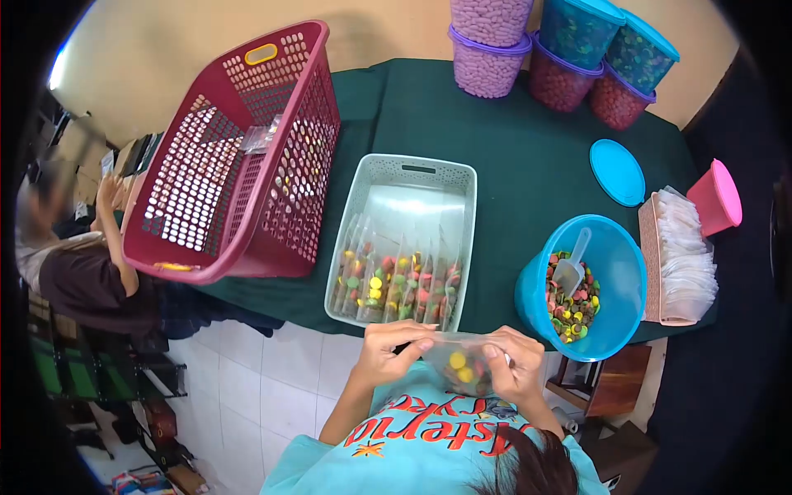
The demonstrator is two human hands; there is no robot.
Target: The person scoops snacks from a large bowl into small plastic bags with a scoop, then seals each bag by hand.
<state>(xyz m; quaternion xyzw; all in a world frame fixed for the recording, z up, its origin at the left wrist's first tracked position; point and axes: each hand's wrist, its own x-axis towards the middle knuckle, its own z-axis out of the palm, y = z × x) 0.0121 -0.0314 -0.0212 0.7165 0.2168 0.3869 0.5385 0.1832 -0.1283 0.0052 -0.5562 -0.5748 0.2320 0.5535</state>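
Note:
Between my two hands is a clear plastic bag [459,369] holding yellow and dark round candies, held up in front of my shirt. My left hand [391,353] pinches its top edge at one corner. At the opposite side, my right hand [516,367] grips the bag with the thumb across its front. Just beyond my hands, a pale grey tray [417,202] holds a row of filled clear bags [396,285] standing at its near end. To the right sits a blue tub [619,276] of colorful candies [573,313] with a clear scoop [571,268] resting in them.
A big maroon basket [247,223] stands left on the green-covered table [511,157]. Empty bags [681,256] fill a woven holder [650,289] beside a pink container [714,198]. A blue lid [617,172] lies behind the tub. Stacked candy tubs [569,66] line the back; another person [91,272] is at far left.

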